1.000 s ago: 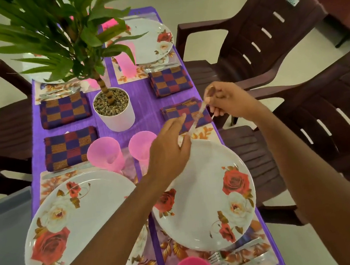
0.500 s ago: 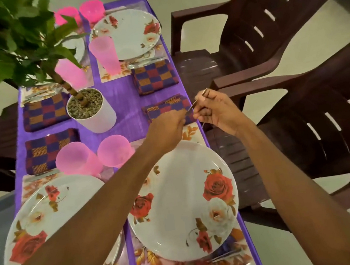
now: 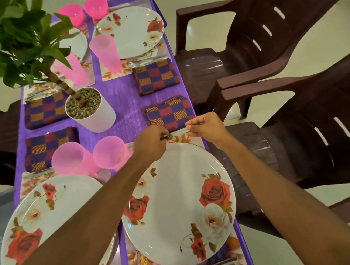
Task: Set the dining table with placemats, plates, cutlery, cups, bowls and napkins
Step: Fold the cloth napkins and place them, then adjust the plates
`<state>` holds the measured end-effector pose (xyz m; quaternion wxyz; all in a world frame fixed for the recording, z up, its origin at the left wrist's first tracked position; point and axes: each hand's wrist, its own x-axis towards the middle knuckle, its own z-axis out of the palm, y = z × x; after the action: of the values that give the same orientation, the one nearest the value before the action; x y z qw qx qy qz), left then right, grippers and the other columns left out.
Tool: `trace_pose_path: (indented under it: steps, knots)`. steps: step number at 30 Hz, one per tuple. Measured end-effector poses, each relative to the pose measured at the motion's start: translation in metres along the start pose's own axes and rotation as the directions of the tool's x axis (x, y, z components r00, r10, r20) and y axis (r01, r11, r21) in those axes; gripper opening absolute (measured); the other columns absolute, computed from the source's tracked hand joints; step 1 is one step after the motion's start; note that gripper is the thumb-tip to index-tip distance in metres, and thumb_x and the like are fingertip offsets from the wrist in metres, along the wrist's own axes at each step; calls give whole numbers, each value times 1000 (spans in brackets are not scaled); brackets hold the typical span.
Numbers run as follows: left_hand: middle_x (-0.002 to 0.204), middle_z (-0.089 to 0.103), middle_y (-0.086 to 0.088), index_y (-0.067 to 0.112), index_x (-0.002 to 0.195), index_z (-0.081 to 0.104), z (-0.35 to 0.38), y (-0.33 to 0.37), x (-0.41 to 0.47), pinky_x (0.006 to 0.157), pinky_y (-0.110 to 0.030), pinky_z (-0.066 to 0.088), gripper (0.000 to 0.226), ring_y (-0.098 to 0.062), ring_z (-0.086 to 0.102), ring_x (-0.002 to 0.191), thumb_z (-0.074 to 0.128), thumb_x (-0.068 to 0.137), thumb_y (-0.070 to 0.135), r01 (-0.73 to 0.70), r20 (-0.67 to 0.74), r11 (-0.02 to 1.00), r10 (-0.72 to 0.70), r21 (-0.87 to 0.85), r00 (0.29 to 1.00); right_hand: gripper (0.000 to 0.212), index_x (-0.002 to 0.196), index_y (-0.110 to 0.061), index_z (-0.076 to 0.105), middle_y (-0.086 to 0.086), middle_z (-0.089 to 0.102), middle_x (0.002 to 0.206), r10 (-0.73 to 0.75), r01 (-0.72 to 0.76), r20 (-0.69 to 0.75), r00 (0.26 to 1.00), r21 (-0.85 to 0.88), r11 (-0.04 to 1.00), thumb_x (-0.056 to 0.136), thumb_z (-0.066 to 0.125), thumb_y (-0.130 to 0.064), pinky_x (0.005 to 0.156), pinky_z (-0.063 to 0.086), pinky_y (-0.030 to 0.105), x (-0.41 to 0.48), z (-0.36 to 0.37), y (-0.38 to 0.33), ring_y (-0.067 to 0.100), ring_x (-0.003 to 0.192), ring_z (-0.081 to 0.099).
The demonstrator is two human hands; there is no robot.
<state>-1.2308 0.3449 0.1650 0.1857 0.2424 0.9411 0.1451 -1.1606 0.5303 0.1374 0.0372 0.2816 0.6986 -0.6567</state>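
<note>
Pinching the ends of a slim metal cutlery piece (image 3: 178, 133), possibly a knife, my left hand (image 3: 150, 139) and right hand (image 3: 205, 126) hold it between the rose-printed white plate (image 3: 178, 198) and checked cloth napkin (image 3: 168, 115); I judge this setting nearly finished.

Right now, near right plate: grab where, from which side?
Pinch the near right plate by its right rim, coming from the chair side. It lies flat, so only the rim offers a hold, and there it seems to overhang the table edge. The left arm crosses its left rim; left hand and right hand hold a cutlery piece at its far rim.
</note>
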Motion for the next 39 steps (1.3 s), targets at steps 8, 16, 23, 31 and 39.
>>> trace_pose_path:
  steps: [8,16,23,31,39]
  knots:
    - [124,62,-1,23,128,64,14,-6,-22,96,-40,51,34,-22,55,112,58,96,33,-9,-54,1000,10,21,998,13,100,-13,75,1,73,101,37,-37,-83,996,13,999,88,75,-18,84,62,35,7,13,23,17,96,72]
    - [150,44,3,25,145,42,28,-1,-34,116,-48,31,58,-21,41,137,43,98,58,-30,65,980,18,194,998,18,100,-20,75,-5,73,99,31,-43,-179,983,-60,997,86,78,-29,80,60,29,5,24,24,11,91,71]
    - [156,37,1,23,149,37,32,5,-36,117,-46,31,66,-24,36,142,39,97,63,-22,91,977,3,210,996,27,107,-20,74,-8,69,101,-8,-25,-223,975,-143,989,84,79,-33,71,53,19,2,33,20,8,88,66]
    - [159,31,1,23,152,33,34,4,-36,118,-45,29,68,-24,31,145,39,97,63,-4,96,975,-18,222,995,29,108,-19,74,-10,65,101,-91,29,-253,963,-236,971,83,80,-33,84,56,29,4,38,23,10,93,65]
    - [160,30,1,24,153,29,36,2,-36,118,-45,28,70,-24,31,146,38,96,64,-5,116,968,-25,253,993,30,110,-13,72,-7,62,100,-204,90,-176,963,-502,860,87,77,-31,77,40,9,1,28,22,8,89,58]
